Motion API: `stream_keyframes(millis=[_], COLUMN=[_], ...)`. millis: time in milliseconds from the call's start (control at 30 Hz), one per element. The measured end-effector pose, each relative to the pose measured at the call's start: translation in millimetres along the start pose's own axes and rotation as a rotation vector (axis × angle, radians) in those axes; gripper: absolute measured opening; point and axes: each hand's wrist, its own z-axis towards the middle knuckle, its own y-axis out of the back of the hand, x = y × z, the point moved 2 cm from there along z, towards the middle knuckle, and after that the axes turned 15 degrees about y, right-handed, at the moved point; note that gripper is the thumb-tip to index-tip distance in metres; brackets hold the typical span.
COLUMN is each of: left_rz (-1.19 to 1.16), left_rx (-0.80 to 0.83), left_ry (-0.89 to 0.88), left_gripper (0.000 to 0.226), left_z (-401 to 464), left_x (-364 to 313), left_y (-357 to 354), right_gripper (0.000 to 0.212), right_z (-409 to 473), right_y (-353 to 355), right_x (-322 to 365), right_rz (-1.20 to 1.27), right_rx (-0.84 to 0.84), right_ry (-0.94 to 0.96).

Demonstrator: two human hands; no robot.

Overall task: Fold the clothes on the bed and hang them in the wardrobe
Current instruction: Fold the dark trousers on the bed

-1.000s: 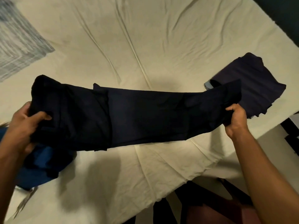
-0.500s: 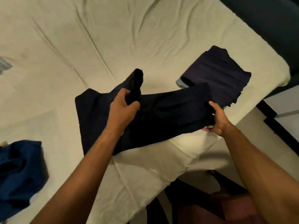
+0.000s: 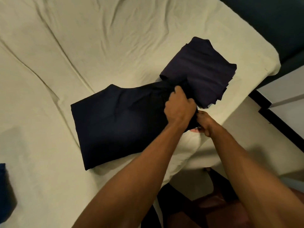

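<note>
Dark navy garment [image 3: 118, 122]: soft matte cloth, folded over into a rough slab, lying flat on the bed sheet [image 3: 98, 46] near the middle of the bed. Its left and near edges are straight and crisp; its right end bunches into creases where I hold it.

My left hand [image 3: 179, 107]: reaches across, fingers curled shut over the bunched right end of the garment, knuckles up. My right hand [image 3: 204, 121]: just near and right of the left one, touching it, fingers pinching the same end from beneath. I cannot tell how many layers each hand has.

Purple folded stack [image 3: 200, 71]: a squarish pile with ribbed horizontal bands, layered edges showing on its right side. It sits far and right of my hands, and the navy garment's right end meets its near-left corner.

Sheet: pale cream, with long diagonal wrinkles. A wide stretch lies bare to the far left. The bed's right corner is rounded and the near edge drops off just beyond my right hand.

Blue cloth [image 3: 5, 191]: a sliver at the left border, well apart.
</note>
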Motion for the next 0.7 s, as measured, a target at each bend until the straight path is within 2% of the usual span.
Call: stream_keyframes(millis=[100,233,300,367,433,500,567,600,633,700], left_rz=[0.102,0.035,-0.035,-0.062,-0.035,0.022,0.018,-0.014,-0.05,-0.074], left_rx=[0.104,0.192,0.086,-0.122,-0.318,-0.52,-0.655,-0.671,-0.656,-0.577], left_ry=[0.016,-0.101,-0.212,-0.268,-0.178,-0.024,0.211,0.354,0.486,0.61], left_gripper=[0.028,0.029,0.027,0.027,0.029,0.036,0.043,0.047,0.051,0.058], left_z=[14,21,20,22,31,41,48,51,53,56], left_x=[10,25,44,78,129,186,236,255,270,287], left_y=[-39,-48,-29,5,49,97,137,151,162,172], right_gripper=[0.037,0.045,0.056,0.069,0.073,0.062,0.047,0.041,0.037,0.038], right_z=[1,2,2,1,1,-7,-26,-34,-39,-41], right_y=[3,5,4,1,-4,-16,-40,-55,-72,-110], right_x=[4,6,10,16,18,20,25,29,32,36], right_rz=[0.095,0.176,0.099,0.013,-0.218,-0.54,-0.76,-0.809,-0.834,-0.895], right_rx=[-0.012,0.067,0.097,0.034,-0.147,-0.383,-0.598,-0.66,-0.652,-0.467], right_ry=[-0.035,-0.008,0.05,0.097,0.204,0.394,0.634,0.751,0.848,0.986])
